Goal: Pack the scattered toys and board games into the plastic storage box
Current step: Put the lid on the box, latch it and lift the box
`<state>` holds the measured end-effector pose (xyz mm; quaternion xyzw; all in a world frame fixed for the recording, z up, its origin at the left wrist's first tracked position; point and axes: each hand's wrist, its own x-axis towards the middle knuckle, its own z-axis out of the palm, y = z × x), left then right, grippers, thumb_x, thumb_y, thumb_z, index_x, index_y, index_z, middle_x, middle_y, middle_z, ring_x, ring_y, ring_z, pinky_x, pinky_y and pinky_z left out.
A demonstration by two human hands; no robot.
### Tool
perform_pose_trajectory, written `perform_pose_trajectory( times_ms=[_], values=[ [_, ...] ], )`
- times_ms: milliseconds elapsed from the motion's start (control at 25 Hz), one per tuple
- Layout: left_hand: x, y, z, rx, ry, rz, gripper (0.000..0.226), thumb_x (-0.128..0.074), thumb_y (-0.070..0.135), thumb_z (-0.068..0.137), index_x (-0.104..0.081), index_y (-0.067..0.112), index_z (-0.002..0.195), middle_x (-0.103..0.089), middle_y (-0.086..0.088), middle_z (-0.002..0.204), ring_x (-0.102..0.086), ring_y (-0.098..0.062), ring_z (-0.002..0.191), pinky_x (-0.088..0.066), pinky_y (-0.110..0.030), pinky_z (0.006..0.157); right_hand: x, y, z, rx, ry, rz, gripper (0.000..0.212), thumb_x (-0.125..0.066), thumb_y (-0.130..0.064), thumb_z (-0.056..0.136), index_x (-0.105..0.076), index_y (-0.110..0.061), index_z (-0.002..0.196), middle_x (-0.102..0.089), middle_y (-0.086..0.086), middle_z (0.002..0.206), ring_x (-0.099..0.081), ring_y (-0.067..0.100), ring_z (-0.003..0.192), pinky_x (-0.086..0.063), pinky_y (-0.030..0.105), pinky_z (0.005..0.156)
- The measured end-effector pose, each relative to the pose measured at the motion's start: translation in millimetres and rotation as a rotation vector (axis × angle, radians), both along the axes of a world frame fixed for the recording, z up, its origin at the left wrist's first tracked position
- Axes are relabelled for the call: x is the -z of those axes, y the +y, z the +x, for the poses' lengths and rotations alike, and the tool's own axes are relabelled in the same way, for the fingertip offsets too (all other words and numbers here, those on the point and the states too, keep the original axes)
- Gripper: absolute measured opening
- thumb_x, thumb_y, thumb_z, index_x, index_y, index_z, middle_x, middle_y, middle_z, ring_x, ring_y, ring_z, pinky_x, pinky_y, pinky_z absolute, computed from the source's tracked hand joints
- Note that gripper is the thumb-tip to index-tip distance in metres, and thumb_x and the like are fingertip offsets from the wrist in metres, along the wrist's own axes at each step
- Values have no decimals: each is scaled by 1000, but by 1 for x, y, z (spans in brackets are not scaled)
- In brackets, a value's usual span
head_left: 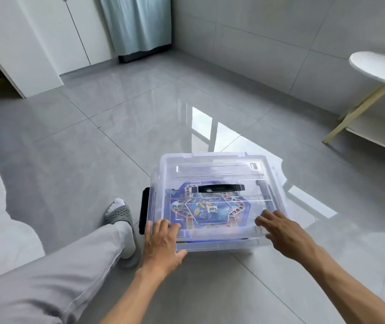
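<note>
The clear storage box (212, 202) sits on the grey floor (93, 148), its lid (215, 169) on top and a blue board game (206, 211) visible inside. Left of the box lies a slippered foot (121, 220). If the press is uneven, the lid's near edge may pop up unlatched, I judge. The left hand (162, 242) rests spread flat on the box's near-left corner; the right hand (280, 230), fingers splayed, presses the near-right edge. Neither grips anything.

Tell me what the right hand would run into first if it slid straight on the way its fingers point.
Probably the black handle at the middle of the clear lid: the right hand lies flat on it, fingers aimed up-left. Depth is unclear.
</note>
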<state>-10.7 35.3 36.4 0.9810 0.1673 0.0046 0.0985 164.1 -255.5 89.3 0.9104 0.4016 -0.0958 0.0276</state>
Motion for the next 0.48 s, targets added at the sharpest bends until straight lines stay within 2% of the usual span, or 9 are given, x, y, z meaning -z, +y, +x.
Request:
perform_pose_trajectory(
  times_ms=[40,120,280,400,480],
  values=[
    [0,-1,0,-11,-27,-1,63,-80,58,48,-65,25,99,-56,2,91,-57,-24,88,-47,-44,91,-1,3,1,7,3,7,27,-60,-21,91,-48,-28,113,-46,-11,118,-45,17,105,-48,32,64],
    [2,-3,-5,-24,-68,-26,55,-83,55,51,-63,24,92,-54,3,89,-54,-23,84,-48,-39,85,-1,7,1,35,35,26,28,-62,-20,89,-50,-28,113,-49,-11,118,-46,18,105,-47,32,64],
    [0,-2,-6,-61,-105,-99,52,-86,49,54,-62,23,91,-58,0,104,-55,-25,98,-48,-39,86,-3,9,1,87,62,35,26,-59,-20,91,-50,-28,114,-52,-13,118,-47,16,107,-48,32,71],
    [-4,5,-4,-42,-61,-168,44,-75,49,73,-63,24,108,-52,0,129,-44,-23,123,-38,-35,102,0,10,-4,70,18,4,32,-60,-22,90,-47,-28,118,-52,-11,120,-49,19,107,-46,33,79],
    [-4,9,-4,-77,-44,-234,43,-70,45,81,-60,26,118,-35,-3,149,-27,-24,139,-25,-33,113,3,9,-7,105,-17,-26,35,-62,-22,88,-47,-27,118,-51,-8,119,-49,22,107,-44,35,84]
  ],
)
